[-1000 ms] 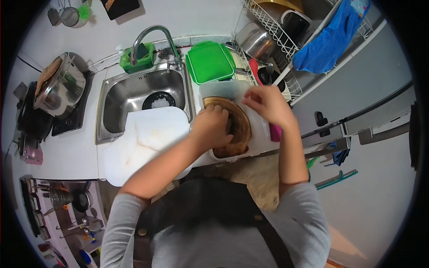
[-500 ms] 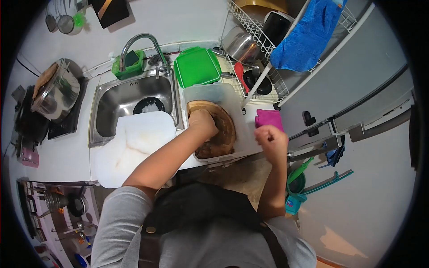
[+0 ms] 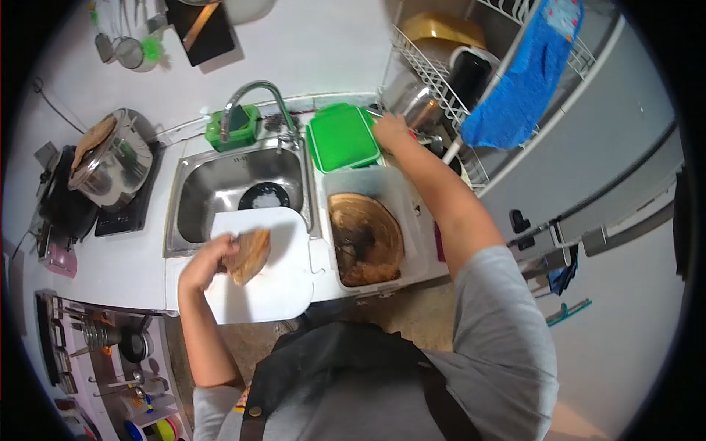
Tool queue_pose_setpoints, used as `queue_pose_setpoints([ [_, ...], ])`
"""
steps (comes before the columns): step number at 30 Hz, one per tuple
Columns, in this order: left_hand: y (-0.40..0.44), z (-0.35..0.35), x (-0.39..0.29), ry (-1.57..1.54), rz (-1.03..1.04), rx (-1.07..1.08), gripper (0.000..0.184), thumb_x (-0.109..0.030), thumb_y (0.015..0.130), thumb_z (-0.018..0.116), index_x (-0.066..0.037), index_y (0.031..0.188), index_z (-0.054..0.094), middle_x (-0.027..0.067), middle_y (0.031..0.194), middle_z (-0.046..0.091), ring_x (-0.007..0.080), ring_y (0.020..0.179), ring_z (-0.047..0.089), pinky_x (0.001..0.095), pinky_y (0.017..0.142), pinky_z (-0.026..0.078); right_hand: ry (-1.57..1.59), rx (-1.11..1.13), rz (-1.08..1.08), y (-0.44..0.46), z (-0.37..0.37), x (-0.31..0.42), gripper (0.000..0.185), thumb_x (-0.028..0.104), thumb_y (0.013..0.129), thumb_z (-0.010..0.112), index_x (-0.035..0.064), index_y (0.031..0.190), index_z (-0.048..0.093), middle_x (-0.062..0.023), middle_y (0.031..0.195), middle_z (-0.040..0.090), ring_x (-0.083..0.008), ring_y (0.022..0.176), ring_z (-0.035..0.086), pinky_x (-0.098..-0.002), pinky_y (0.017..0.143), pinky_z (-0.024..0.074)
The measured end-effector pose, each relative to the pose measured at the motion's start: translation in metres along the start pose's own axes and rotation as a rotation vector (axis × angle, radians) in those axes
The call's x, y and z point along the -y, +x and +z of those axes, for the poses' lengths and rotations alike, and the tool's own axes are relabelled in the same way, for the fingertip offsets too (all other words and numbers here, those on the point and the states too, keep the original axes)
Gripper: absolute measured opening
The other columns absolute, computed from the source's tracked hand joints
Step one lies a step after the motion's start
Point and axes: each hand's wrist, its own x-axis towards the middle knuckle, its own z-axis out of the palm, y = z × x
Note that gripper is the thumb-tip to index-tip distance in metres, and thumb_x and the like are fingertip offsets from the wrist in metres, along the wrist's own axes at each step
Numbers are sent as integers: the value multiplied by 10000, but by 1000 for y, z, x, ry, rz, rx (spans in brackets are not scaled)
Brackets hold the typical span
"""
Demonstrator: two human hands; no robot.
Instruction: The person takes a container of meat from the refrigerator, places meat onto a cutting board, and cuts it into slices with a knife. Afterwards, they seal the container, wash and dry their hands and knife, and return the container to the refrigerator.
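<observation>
My left hand point(image 3: 208, 263) is closed round a piece of brown meat point(image 3: 250, 257), slightly blurred, held over the white cutting board point(image 3: 272, 294). The board lies partly across the front of the sink. Stretched far forward, my right hand point(image 3: 392, 134) is closed at the right edge of the green lid point(image 3: 342, 138), beside the dish rack; what its fingers grip is hidden. Between my arms, a clear plastic container point(image 3: 413, 250) holds a large curved brown slab point(image 3: 382, 228), seemingly meat, with dark liquid in its middle.
A steel sink point(image 3: 176, 206) with a black dish point(image 3: 265, 197) in it lies behind the board. The faucet point(image 3: 257, 88) arches over it. A wire dish rack point(image 3: 471, 165) and a hanging blue towel point(image 3: 515, 95) flank my right arm. At left stands a steel pot point(image 3: 114, 169).
My left hand has come out of the container with the brown piece and moved left over the board. My right hand has gone from beside the pink cloth forward to the lid's edge.
</observation>
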Motion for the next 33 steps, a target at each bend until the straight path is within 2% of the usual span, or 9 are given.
queue_pose_setpoints([
  [3, -8, -33, 48, 187, -179, -102, 255, -301, 712, 627, -84, 822, 548, -8, 738, 528, 91, 655, 460, 243, 567, 378, -304, 315, -104, 31, 31, -20, 299, 247, 728, 664, 154, 1011, 687, -37, 1156, 596, -219, 1222, 405, -530, 960, 249],
  [6, -9, -40, 81, 164, -143, -147, 262, -274, 691, 646, -89, 854, 559, -11, 724, 527, 89, 656, 456, 242, 587, 373, -403, 304, -108, 40, 43, -17, 280, 265, 871, 504, 198, 1093, 660, -23, 1204, 585, -186, 1241, 390, -524, 996, 175],
  [8, -9, -44, 93, 25, -112, -115, 311, -226, 686, 659, -92, 947, 556, -11, 763, 542, 94, 678, 470, 224, 621, 363, -394, 362, -49, 41, 39, -15, 645, 452, 504, 805, 179, 1070, 663, -30, 1207, 564, -218, 1272, 337, -537, 1023, 161],
  [11, -6, -47, 100, -135, -147, -100, 347, -206, 689, 664, -96, 994, 539, -6, 792, 540, 100, 716, 479, 218, 630, 353, -494, 263, -97, 39, 52, -16, 298, 297, 867, 493, 170, 1070, 671, -25, 1184, 593, -193, 1253, 377, -533, 1040, 89],
  [13, -3, -47, 103, -164, -137, -120, 378, -162, 694, 667, -85, 1039, 535, 0, 805, 533, 126, 775, 512, 234, 688, 393, -528, 234, -118, 43, 53, -18, 292, 275, 865, 496, 197, 1096, 656, -33, 1176, 594, -219, 1247, 396, -537, 1049, 69],
  [15, -7, -49, 109, -7, 77, -74, 426, -138, 688, 686, -61, 1080, 536, 31, 897, 525, 167, 844, 550, 275, 791, 432, -557, 317, -182, 27, 41, -7, 530, 403, 580, 768, 253, 1075, 655, -30, 1207, 560, -245, 1247, 376, -573, 1053, 87],
  [17, -17, -49, 96, 443, 212, -259, 554, -199, 654, 760, -37, 1134, 535, 135, 1187, 445, 260, 1095, 491, 342, 944, 395, -558, 259, -204, 23, 43, -1, 418, 317, 635, 720, 224, 1039, 665, -57, 1100, 617, -228, 1182, 465, -592, 1050, 79],
  [28, -29, -7, 94, 726, 461, -495, 639, -210, 542, 807, -11, 1093, 552, 157, 1066, 576, 333, 987, 549, 366, 853, 456, -117, 311, -280, 25, 21, 10, 315, 112, 675, 642, 125, 989, 644, -145, 987, 639, -299, 928, 619, -454, 796, 473],
  [33, -29, -30, 106, 850, 818, -354, 541, -127, 526, 753, -38, 1036, 597, 116, 1044, 594, 306, 987, 558, 396, 846, 454, 6, 148, -229, -30, -44, 45, 327, 91, 702, 618, 134, 1027, 619, -144, 989, 637, -322, 915, 612, -423, 754, 497],
])
